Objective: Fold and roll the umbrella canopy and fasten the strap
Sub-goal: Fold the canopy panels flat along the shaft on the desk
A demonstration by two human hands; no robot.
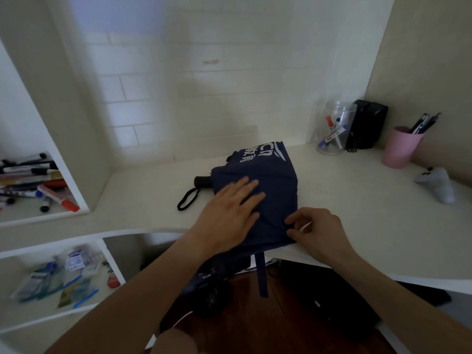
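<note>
Two hands: both bare, both on the navy umbrella canopy (pixel 268 180) that lies on the pale desk (pixel 357 200)
Canopy: flattened in folds on the desk top; white lettering on its far end; its near edge reaches the front rim of the desk and some cloth hangs below that rim
Left hand (pixel 229 213): palm down, fingers spread flat and pressing on the middle of the canopy; it grasps nothing
Right hand (pixel 316 231): at the near right corner of the canopy; thumb and forefinger drawn narrow, pinching the cloth edge there
Strap (pixel 262 274): navy band hanging straight down from the near edge of the canopy, over the front rim of the desk; loose, not fastened
Handle (pixel 203 181): black, poking out from the left side of the canopy; a black wrist loop (pixel 187 199) lies on the desk just beside it
Clear jar (pixel 334 129): well to the right of the canopy and behind it, by the wall; markers inside
Black case (pixel 367 123): touching or just beside the jar, on its right
Pink cup (pixel 401 146): further right of the canopy; pens standing in it
Grey object (pixel 439 183): far right of the canopy on the desk; too blurred to name
</note>
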